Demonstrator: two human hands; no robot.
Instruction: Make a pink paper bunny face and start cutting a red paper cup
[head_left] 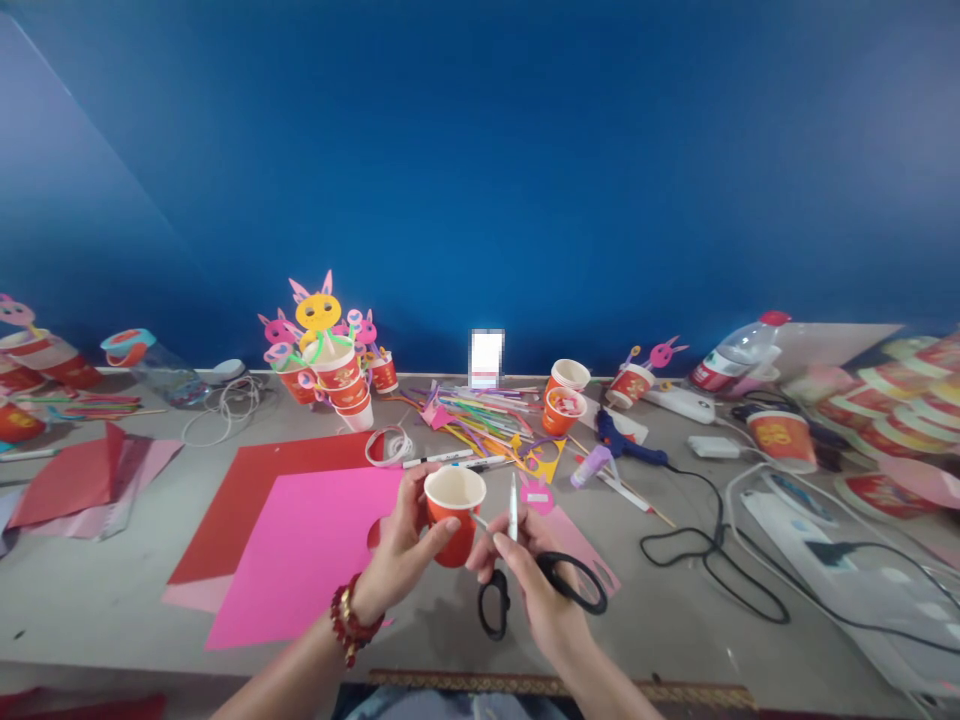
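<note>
A red-orange paper cup (453, 540) with a white rim stays upright in my left hand (405, 545), whose fingers wrap its left side. A beaded bracelet circles that wrist. My right hand (529, 565) is closed around a pair of scissors with black handles (574, 583). Their blades are spread: one points up, the other reaches toward the cup's right side. Whether that blade has pierced the cup wall I cannot tell.
Pink paper (307, 550) and red paper (217, 510) lie on the left. Behind are colored sticks (480, 425), two markers, a stack of decorated cups (334, 365) and more cups (568, 375). On the right are a blue glue gun (626, 440), cables and a bottle (739, 350).
</note>
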